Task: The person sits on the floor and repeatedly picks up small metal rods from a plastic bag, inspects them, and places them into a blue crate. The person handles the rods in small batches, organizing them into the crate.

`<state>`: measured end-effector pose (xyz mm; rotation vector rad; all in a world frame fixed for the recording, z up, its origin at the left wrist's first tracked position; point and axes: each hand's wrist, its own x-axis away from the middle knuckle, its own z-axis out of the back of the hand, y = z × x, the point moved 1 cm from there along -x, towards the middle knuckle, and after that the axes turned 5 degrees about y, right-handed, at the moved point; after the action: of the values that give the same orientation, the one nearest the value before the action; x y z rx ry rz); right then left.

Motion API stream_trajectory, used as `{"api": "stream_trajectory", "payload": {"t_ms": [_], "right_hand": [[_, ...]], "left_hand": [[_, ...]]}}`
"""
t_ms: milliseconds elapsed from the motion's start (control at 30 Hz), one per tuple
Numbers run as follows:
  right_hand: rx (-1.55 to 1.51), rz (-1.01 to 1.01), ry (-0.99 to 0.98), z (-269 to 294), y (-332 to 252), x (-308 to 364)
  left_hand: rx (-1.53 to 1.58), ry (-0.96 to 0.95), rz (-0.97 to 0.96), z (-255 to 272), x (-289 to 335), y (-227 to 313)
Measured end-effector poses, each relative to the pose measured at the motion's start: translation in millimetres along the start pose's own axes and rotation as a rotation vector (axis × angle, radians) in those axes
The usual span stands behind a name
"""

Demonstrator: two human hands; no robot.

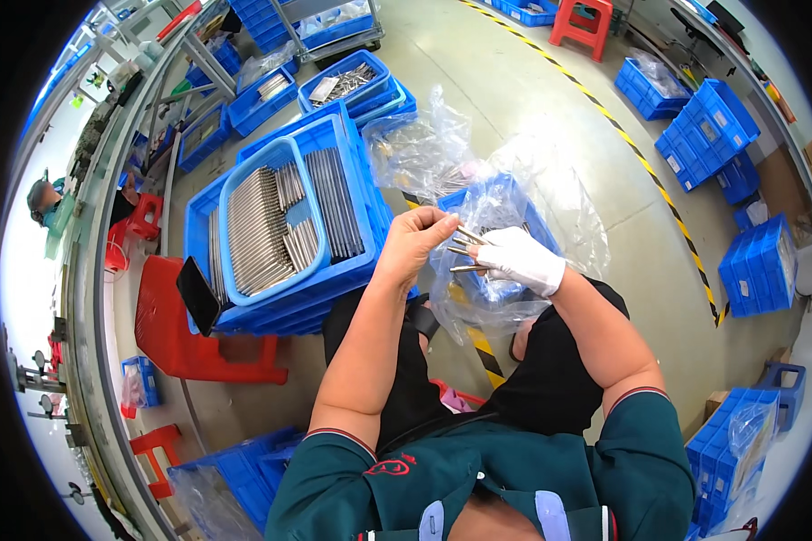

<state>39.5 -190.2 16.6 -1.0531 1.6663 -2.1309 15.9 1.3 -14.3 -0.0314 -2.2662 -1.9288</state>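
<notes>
You grasp slim metal rods (466, 269) in your gloved right hand (520, 260), their long axes pointing leftward toward your bare left hand (414, 240), whose fingertips close together nearby, pinching one or not I can't tell.

No readable text or signs.

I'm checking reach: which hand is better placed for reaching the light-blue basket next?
Probably the left hand: it is nearer the basket, while the right hand holds several metal pieces.
</notes>
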Motion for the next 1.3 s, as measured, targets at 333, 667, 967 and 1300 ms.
{"api": "stream_trajectory", "payload": {"t_ms": [333,667,967,1300], "right_hand": [[-0.007,0.050,0.052,-6,18,-7],[-0.095,0.007,0.059,-3,-1,-7],[-0.062,0.148,0.171,-15,-1,-44],[0.376,0.400,0.162,-54,-106,-88]], "left_hand": [[0.008,-0.083,-0.015,0,4,3],[0.096,0.246,-0.108,5,1,-15],[0.187,0.288,-0.006,10,6,-21],[-0.600,-0.006,-0.164,5,29,-20]]}}
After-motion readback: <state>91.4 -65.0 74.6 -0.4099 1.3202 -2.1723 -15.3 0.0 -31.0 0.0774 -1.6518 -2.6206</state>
